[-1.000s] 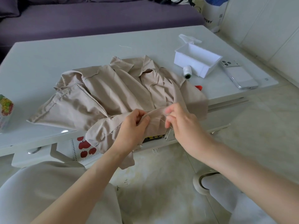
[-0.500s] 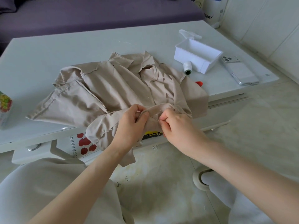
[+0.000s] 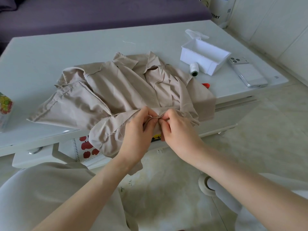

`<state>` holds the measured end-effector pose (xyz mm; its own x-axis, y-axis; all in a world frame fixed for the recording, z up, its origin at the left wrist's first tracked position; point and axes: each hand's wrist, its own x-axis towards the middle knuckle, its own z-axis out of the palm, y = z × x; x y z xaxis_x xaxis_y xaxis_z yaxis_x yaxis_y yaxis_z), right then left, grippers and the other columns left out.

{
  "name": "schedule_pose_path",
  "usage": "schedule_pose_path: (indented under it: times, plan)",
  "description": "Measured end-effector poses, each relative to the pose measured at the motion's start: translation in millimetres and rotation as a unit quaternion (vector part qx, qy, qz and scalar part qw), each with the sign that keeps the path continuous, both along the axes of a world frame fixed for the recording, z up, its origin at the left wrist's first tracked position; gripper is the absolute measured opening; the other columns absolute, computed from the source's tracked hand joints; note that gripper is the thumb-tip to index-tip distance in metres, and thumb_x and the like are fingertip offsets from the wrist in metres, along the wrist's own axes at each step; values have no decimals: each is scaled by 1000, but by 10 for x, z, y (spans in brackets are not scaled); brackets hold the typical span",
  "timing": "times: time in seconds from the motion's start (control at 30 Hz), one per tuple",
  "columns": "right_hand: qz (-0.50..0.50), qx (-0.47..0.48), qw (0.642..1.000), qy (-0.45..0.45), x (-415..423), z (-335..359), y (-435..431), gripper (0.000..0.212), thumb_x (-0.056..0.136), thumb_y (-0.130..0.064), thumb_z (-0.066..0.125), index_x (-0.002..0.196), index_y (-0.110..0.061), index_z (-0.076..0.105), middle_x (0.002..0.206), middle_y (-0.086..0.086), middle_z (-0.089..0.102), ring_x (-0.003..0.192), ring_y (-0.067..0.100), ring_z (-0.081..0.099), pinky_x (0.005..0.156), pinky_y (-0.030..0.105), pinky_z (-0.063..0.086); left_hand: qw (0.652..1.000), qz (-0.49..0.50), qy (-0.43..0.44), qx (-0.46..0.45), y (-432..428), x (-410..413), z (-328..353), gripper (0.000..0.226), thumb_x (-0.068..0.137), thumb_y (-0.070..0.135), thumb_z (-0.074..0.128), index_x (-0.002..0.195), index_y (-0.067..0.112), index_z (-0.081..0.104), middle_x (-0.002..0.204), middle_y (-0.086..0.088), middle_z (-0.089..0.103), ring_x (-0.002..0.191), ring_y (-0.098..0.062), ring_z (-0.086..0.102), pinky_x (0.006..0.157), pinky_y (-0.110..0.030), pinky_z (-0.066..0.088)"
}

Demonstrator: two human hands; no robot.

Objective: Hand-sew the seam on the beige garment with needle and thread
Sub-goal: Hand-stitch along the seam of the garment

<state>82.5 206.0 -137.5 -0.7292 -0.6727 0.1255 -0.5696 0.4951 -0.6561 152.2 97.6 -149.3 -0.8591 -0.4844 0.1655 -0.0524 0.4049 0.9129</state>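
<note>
- Pale and glossy, the low white table (image 3: 50, 52) fills the middle of the view, with a purple sofa (image 3: 100, 15) behind it and a marbled cream floor (image 3: 250, 147) in front.
- A beige garment (image 3: 116, 90) lies crumpled on the table, collar toward the far side. Its near part spills over the table's front edge and hangs down toward the person's lap.
- The left hand (image 3: 138, 130) sits at that front edge with its fingers curled. Thumb and forefinger pinch a raised fold of the cloth.
- The right hand (image 3: 180, 129) is just beside it, also curled, and pinches the same fold. The fingertips of the two hands touch.
- Whether a needle sits between those fingertips cannot be told; it is too small or hidden.
- Frayed thread ends (image 3: 120, 130) hang from the raw edge just left of the left hand.
- To the right on the table stands an open white box (image 3: 205, 55), its clear lid (image 3: 195, 34) lying behind it.
- A spool of thread (image 3: 194, 69) lies on its side against the box's near wall.
- A phone (image 3: 248, 72) lies face down, right of the box.
- Something small and red (image 3: 206, 85) peeks from under the garment's right edge.
- A spiral notebook with red apples (image 3: 86, 147) rests on the shelf below the tabletop.
- A colourful packet (image 3: 5, 105) stands at the table's left edge.
</note>
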Motion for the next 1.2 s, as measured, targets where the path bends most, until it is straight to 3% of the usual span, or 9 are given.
schedule_pose_path:
  times: [0.13, 0.27, 0.4, 0.57, 0.73, 0.93, 1.1, 1.2]
  plan:
    - [-17, -27, 997, -69, 46, -17, -7, 12, 99, -20, 44, 95, -10, 50, 68, 5, 65, 58, 12, 60, 60, 38, 50, 1000, -6, 9, -5, -15, 13, 14, 13, 94, 3, 53, 83, 9, 55, 57, 13, 53, 51, -2, 46, 52, -11, 35]
    - [-17, -40, 995, -85, 71, 25, 5, 11, 99, -24, 44, 95, -16, 50, 61, 1, 65, 44, 3, 51, 55, 34, 50, 999, 23, 9, 21, -45, -4, 70, 11, 95, 10, 55, 84, 13, 55, 65, 2, 59, 56, -4, 51, 53, -12, 40]
    - [-14, -23, 998, -56, 61, 51, 30, 12, 99, -23, 45, 94, -15, 52, 59, -2, 62, 48, 4, 50, 55, 27, 45, 999, 34, 9, 18, -50, 1, 111, 18, 95, 10, 55, 81, 21, 52, 65, 5, 59, 57, 0, 53, 54, -10, 41]
    - [-13, -17, 999, -35, 81, 92, 69, 10, 98, -22, 47, 94, -14, 53, 58, -10, 54, 55, 7, 51, 62, 34, 47, 999, 40, 9, 20, -56, 10, 134, 19, 95, 9, 53, 80, 21, 52, 65, 6, 59, 57, 0, 53, 53, -9, 39]
    - [-15, -17, 1000, -22, 117, 163, 133, 9, 97, -18, 48, 90, -14, 53, 52, -15, 41, 47, 2, 48, 49, 17, 32, 999, 47, 9, 16, -68, 15, 139, 12, 95, 9, 53, 84, 15, 53, 66, -2, 62, 56, -3, 52, 51, -10, 39]
    - [-12, -13, 1000, -23, 122, 174, 87, 9, 96, -20, 50, 92, -15, 55, 54, -15, 44, 47, 1, 47, 49, 17, 32, 999, 31, 10, -2, -34, 42, 153, 15, 96, 10, 53, 83, 19, 52, 60, -6, 58, 45, -5, 42, 44, -11, 32]
    - [-7, 2, 1000, -10, 129, 174, 39, 10, 97, -22, 47, 96, -15, 53, 55, -14, 44, 48, 4, 44, 50, 19, 34, 999, 18, 18, -41, -37, 71, 101, 14, 96, 10, 53, 85, 19, 52, 60, -10, 57, 48, -13, 42, 47, -19, 35]
    - [-13, 1, 999, -30, 117, 171, 15, 11, 98, -22, 45, 96, -14, 52, 58, -13, 42, 51, 4, 42, 50, 19, 30, 998, 9, 24, -50, -20, 80, 61, 11, 95, 9, 53, 87, 17, 54, 59, -3, 55, 51, -9, 45, 52, -19, 38]
